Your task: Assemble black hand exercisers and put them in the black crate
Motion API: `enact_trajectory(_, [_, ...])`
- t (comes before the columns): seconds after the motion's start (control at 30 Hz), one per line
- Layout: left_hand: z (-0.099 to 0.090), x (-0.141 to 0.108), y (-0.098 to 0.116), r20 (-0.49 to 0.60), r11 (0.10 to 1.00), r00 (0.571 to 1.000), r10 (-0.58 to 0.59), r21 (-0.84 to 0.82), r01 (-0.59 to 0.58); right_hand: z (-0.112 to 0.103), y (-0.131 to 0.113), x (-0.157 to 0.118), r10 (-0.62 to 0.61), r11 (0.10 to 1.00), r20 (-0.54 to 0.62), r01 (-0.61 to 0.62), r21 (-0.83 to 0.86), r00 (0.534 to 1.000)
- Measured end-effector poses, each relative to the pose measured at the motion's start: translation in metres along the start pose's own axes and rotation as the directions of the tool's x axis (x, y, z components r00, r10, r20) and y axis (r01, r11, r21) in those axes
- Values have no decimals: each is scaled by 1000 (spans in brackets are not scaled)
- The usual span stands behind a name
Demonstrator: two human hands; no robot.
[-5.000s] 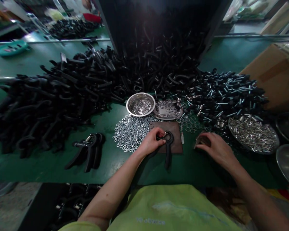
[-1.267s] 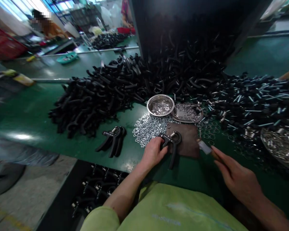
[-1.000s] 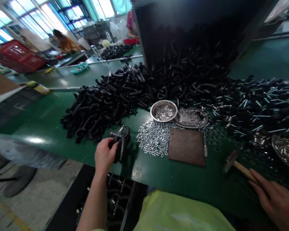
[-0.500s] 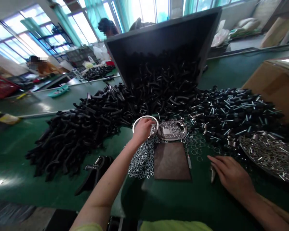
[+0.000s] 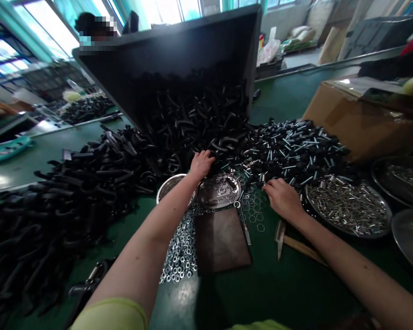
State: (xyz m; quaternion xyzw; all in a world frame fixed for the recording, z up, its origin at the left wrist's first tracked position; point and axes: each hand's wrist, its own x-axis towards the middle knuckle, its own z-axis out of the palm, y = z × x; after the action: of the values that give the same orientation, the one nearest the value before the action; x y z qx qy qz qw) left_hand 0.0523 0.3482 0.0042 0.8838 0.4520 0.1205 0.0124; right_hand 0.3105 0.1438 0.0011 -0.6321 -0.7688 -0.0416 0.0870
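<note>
My left hand (image 5: 202, 164) reaches to the near edge of the pile of black curved parts (image 5: 196, 114), just above the oval metal tray (image 5: 218, 191). Its fingers are bent, and their tips are too small to show what they touch. My right hand (image 5: 282, 198) is at the near edge of the heap of black-headed bolts (image 5: 296, 142), fingertips pinched together beside a small spring; whether they grip it is unclear. Between my arms lie a brown square plate (image 5: 222, 240), a spread of nuts (image 5: 181, 250) and several thin rings (image 5: 254, 206).
A hammer (image 5: 301, 246) lies below my right hand. A round tray of metal pins (image 5: 347, 206) and a cardboard box (image 5: 351, 114) stand at the right. Behind the pile is a tipped black bin (image 5: 179, 50). A person's head shows at the upper left.
My left hand has left the round dish and moved to the black parts. My right hand has moved up from beside the hammer to the bolts. The view has shifted right.
</note>
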Motion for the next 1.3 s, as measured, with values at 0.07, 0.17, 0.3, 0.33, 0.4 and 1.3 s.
enact_trajectory(0.07, [-7,-3,1,-53,994,996,-66,-88,61,-2,1,11,-12,999,70,16,-50,997])
enact_trajectory(0.17, [-25,-15,5,-145,827,944,-295,-534,176,-2,0,20,-12,995,157,28,-97,988])
enact_trajectory(0.3, [-63,-64,8,3,104,821,-571,-992,76,3,6,28,2,991,272,34,-126,962])
enact_trajectory(0.33, [-74,-82,10,86,-78,799,-596,-996,49,4,8,31,-3,990,306,46,-133,952])
enact_trajectory(0.4, [-91,-124,13,250,-358,749,-613,-934,18,5,9,36,-16,987,358,73,-146,934])
enact_trajectory(1.3, [-43,-270,32,245,953,926,-287,-28,303,-2,-24,-21,455,322,194,-363,874,869])
